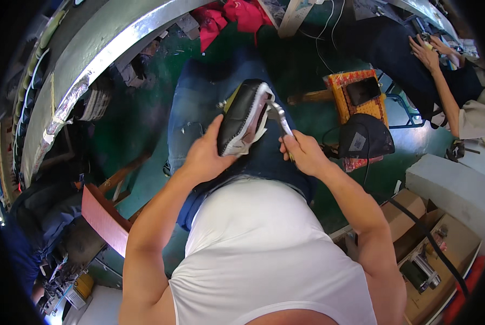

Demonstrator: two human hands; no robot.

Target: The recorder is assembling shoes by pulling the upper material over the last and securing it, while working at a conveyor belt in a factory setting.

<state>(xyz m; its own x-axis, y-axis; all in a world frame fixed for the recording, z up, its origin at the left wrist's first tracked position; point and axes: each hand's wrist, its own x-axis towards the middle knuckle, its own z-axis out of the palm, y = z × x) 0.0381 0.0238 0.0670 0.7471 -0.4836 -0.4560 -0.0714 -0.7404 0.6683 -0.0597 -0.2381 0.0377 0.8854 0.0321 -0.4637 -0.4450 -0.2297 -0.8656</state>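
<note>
Over my lap, my left hand (207,151) is wrapped round a black shoe upper (242,108), which is tilted with its underside turned to the right. Pale stitching runs along its edge, and a strip of white lining (257,134) sticks out from the opening there. Closed round the handle of curved metal pincers (278,115) is my right hand (303,153). The head of the pincers touches the upper's edge near its far end. Whether the jaws bite on the material cannot be made out.
At the left curves a metal-edged bench (112,40). A stool with an orange-yellow seat (356,92) carries a dark phone (363,91) and a black pouch-like thing (366,138). Beyond it, another person's hands (426,54) are at work. An open cardboard box (443,265) lies lower right.
</note>
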